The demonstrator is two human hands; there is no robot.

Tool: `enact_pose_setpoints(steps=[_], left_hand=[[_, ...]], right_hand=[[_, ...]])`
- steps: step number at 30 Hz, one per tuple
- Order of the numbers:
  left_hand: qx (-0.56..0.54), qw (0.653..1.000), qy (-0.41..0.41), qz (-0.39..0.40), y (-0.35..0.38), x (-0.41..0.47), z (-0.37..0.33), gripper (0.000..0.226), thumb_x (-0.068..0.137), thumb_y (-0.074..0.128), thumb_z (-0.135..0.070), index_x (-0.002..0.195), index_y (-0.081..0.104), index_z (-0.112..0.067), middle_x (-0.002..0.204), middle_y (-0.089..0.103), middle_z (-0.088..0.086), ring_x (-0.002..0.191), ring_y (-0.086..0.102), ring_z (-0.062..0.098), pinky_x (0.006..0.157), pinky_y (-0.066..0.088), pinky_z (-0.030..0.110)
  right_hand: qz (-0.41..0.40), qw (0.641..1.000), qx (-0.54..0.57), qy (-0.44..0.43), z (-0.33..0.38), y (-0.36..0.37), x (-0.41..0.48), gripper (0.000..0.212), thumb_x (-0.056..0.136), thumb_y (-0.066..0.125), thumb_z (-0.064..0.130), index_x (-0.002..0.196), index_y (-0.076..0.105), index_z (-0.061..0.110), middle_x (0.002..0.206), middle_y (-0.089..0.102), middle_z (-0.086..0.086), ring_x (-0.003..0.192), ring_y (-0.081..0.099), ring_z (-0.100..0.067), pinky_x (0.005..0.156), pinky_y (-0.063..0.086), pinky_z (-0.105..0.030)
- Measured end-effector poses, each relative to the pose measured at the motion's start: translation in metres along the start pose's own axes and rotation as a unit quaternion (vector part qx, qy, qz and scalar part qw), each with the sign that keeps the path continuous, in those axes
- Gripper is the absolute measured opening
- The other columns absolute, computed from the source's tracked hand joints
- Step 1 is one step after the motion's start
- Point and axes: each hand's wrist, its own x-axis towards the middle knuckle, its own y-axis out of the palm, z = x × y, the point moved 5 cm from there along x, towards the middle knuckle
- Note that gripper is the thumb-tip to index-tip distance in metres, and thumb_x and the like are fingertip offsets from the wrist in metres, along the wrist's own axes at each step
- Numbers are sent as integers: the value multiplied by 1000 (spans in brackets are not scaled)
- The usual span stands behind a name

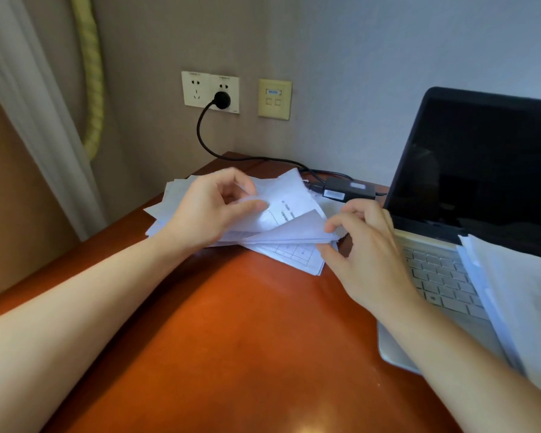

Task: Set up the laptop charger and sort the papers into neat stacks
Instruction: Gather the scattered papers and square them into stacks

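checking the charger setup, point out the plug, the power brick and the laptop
plug (pixel 221 100), head view, on its round black body
power brick (pixel 348 190), head view, on its black top
laptop (pixel 481 170), head view, on the dark screen

white papers (pixel 289 195), blk charger (pixel 347 189), orange desk (pixel 231 339)

I cannot read the print on the loose papers (pixel 286 195); it is too small. My left hand (pixel 206 210) covers the middle of that pile. The right frame edge cuts off the laptop (pixel 481 170) and the paper stack (pixel 519 295) lying on it. The lead (pixel 381 193) from the charger brick (pixel 347 189) passes behind the laptop, so its far end is hidden.
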Motion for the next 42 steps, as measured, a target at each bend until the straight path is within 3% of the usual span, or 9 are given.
enact_pose_setpoints(steps=[4, 9, 13, 20, 26, 30, 36, 39, 42], left_hand=[[82, 991, 83, 58, 6, -4, -7, 14, 94, 67, -6, 95, 67, -20, 85, 69, -13, 62, 56, 14, 63, 44, 26], [73, 979, 59, 179, 20, -11, -6, 13, 96, 71, -22, 103, 80, -18, 95, 75, -12, 83, 65, 4, 74, 44, 15], [149, 970, 86, 173, 21, -8, -2, 14, 96, 71, -19, 105, 81, -14, 105, 76, -11, 91, 66, -4, 75, 42, 6], [141, 983, 37, 113, 16, -5, -3, 7, 90, 78, -24, 89, 79, -17, 83, 71, -22, 75, 64, -12, 71, 41, 3], [116, 991, 39, 60, 10, -5, -8, 18, 85, 81, -32, 81, 79, -15, 80, 75, -12, 71, 65, 6, 68, 47, 17], [111, 989, 66, 76, 12, -7, -8, 19, 84, 81, -37, 82, 74, -19, 78, 71, -4, 68, 57, 24, 67, 46, 34], [105, 976, 117, 150, 20, -14, -17, 16, 87, 80, -28, 94, 67, -20, 87, 67, -16, 72, 55, 7, 69, 43, 22], [125, 975, 114, 140, 19, -13, -14, 18, 86, 83, -21, 91, 65, -21, 82, 65, -17, 69, 52, 8, 67, 41, 19], [132, 981, 99, 105, 16, -10, -10, 24, 86, 82, -18, 85, 59, -24, 75, 59, 0, 65, 43, 10, 64, 39, 27]], right_hand=[[13, 1000, -11, -1, 1, 1, 0, 25, 84, 75, 19, 108, 69, 19, 115, 46, 5, 112, 43, -15, 86, 42, -27], [25, 1000, -12, -10, 1, 2, 0, 32, 86, 73, 17, 118, 71, 19, 111, 50, 4, 112, 45, -17, 90, 40, -26], [29, 999, -2, -27, 0, 4, 0, 29, 88, 71, 17, 118, 72, 19, 104, 50, 7, 106, 46, -17, 86, 39, -26], [7, 999, 4, -45, 1, 5, 1, 21, 96, 63, 23, 112, 75, 17, 93, 52, 7, 93, 43, -15, 78, 43, -32], [2, 999, -14, -43, 2, 3, 1, 19, 97, 62, 24, 91, 75, 12, 86, 48, 7, 89, 44, -17, 73, 45, -36], [-4, 998, -24, -51, 4, 1, 2, 28, 96, 63, 27, 70, 64, 15, 78, 45, 7, 81, 46, -17, 67, 40, -32], [-9, 999, -17, -45, 9, -4, 2, 50, 95, 64, 28, 58, 31, 31, 65, 36, 9, 63, 39, -14, 55, 38, -33], [-17, 999, 10, -26, 7, -7, 2, 44, 92, 67, 31, 64, 33, 31, 57, 35, 9, 56, 39, -10, 58, 44, -35], [33, 998, 51, 10, 7, -4, 0, 29, 86, 73, 38, 96, 47, 31, 61, 49, 8, 63, 54, -13, 69, 51, -36]])
